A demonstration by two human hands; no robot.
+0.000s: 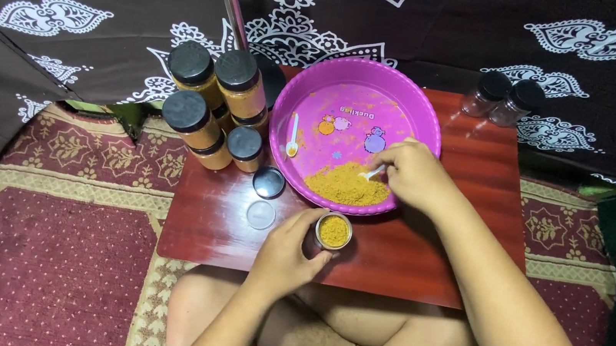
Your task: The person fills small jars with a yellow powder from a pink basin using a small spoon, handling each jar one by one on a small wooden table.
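My left hand (290, 250) grips a small open jar (334, 231) filled with yellow-orange powder, standing on the low reddish-brown table (438, 250) just in front of a purple plastic basin (297, 94). My right hand (414, 174) reaches into the basin and pinches a small white spoon (372, 174) whose tip rests at the pile of yellow powder (346, 186) near the basin's front wall. A second small spoon (293, 136) lies on the basin's left side.
Several filled jars with black lids (211, 104) are stacked at the table's back left. A loose black lid (269, 182) and a clear inner seal (261, 214) lie beside the basin. Two empty jars (503, 99) stand at the back right. My crossed legs sit under the table's front edge.
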